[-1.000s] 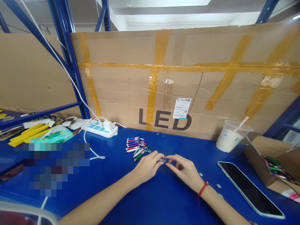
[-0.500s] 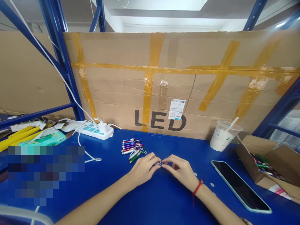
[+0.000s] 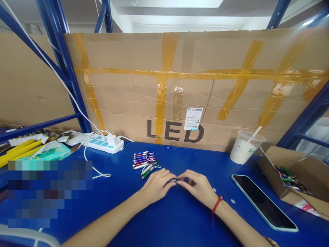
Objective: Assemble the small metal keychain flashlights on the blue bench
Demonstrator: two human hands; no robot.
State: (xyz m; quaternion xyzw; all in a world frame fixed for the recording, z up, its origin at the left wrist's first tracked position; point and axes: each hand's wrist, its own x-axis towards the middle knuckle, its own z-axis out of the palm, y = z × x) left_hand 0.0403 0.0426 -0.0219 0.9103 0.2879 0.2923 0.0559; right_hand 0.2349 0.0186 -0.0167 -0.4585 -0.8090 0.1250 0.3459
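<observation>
Over the middle of the blue table, my left hand (image 3: 155, 183) pinches a small keychain flashlight (image 3: 174, 180) between thumb and fingers. Only a short dark and silvery stretch of it shows; the rest is covered by the fingers. My right hand (image 3: 197, 185), with a red cord on the wrist, has thumb and forefinger closed on the flashlight's right end. Just beyond my left hand lies a group of several similar keychain flashlights (image 3: 144, 160) in blue, purple, red, silver and green, roughly side by side, with clips at their right ends.
At the right are a phone (image 3: 264, 202), an open cardboard box (image 3: 272, 181) holding many small coloured pieces, and a plastic cup (image 3: 243, 151) with a straw. A white power strip (image 3: 102, 143) with cables sits back left. A large cardboard sheet (image 3: 123, 99) stands behind the table.
The view has shifted slightly. Both hands keep nearly the same place, with the right fingertips still at the flashlight's end; the silvery ring seen there before is now less visible.
</observation>
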